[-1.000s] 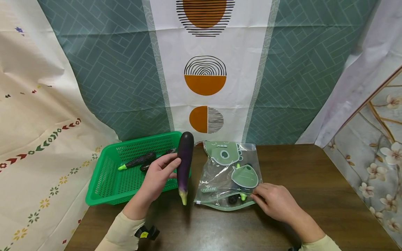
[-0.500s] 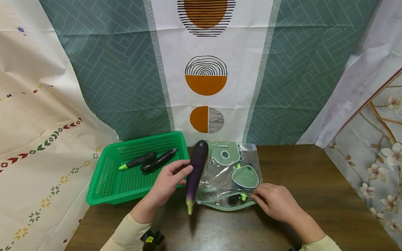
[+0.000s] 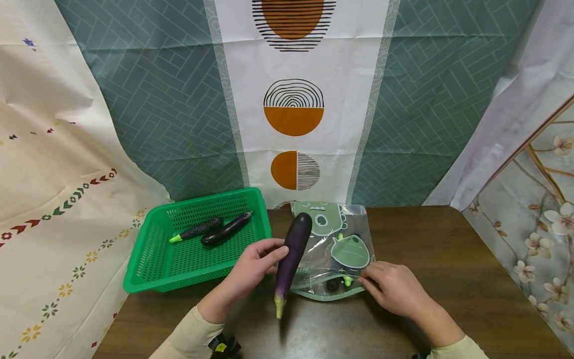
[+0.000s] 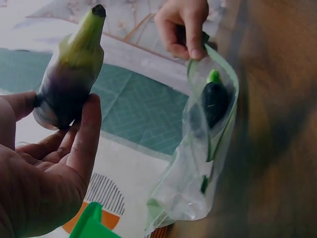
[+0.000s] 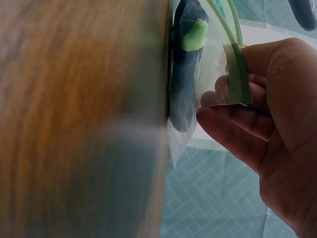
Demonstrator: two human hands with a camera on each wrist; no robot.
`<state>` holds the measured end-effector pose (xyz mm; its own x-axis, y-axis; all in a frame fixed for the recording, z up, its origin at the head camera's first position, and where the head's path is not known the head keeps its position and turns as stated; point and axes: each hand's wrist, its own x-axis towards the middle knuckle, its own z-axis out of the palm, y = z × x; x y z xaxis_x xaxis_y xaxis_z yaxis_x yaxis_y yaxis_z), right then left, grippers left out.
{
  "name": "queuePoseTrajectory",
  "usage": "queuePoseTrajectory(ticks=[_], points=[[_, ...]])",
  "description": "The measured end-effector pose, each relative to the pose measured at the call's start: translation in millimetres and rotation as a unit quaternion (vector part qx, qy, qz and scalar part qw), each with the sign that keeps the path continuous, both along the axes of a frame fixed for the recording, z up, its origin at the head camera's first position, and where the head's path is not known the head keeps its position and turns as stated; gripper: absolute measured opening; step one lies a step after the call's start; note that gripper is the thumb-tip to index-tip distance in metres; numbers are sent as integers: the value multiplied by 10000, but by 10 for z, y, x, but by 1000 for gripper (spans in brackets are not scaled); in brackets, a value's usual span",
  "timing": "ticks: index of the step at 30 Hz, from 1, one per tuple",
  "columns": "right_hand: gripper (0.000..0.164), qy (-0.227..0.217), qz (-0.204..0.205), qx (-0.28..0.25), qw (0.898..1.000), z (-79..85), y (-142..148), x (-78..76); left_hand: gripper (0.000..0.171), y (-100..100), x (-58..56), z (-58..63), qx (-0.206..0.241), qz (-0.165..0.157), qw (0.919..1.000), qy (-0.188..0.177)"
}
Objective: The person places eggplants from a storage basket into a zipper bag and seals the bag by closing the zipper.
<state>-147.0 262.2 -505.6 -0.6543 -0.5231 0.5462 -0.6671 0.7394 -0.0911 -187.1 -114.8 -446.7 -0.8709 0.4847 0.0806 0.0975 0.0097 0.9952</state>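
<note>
My left hand grips a long purple eggplant by its middle, stem end down toward me. In the head view the eggplant overlaps the left part of a clear zip bag with green prints. My right hand pinches the bag's green-edged mouth at its right corner. The left wrist view shows that mouth parted, with a dark vegetable with a bright green tip inside. From the right wrist, thumb and fingers hold the green strip, beside a dark vegetable in the bag.
A green perforated basket stands left of the bag. Inside it lie a dark eggplant and a wrinkled dark vegetable with a green tip. A patterned cloth hangs behind the brown table.
My left hand has carried the eggplant rightward and a little toward me, from beside the basket to over the bag's left part. The right hand stays at the bag's corner.
</note>
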Motion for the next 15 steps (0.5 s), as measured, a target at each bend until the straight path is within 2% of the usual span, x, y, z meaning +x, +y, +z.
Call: queuePoseTrajectory(ticks=[5,15], points=[[23,56,-1,-13,10000,-3,1,-9,41,68,20,-58,122,-156,9996,-215],[23,-1,21,-19,10000,2,-2,3,42,167,62,-157,67,-304,9968,-736]])
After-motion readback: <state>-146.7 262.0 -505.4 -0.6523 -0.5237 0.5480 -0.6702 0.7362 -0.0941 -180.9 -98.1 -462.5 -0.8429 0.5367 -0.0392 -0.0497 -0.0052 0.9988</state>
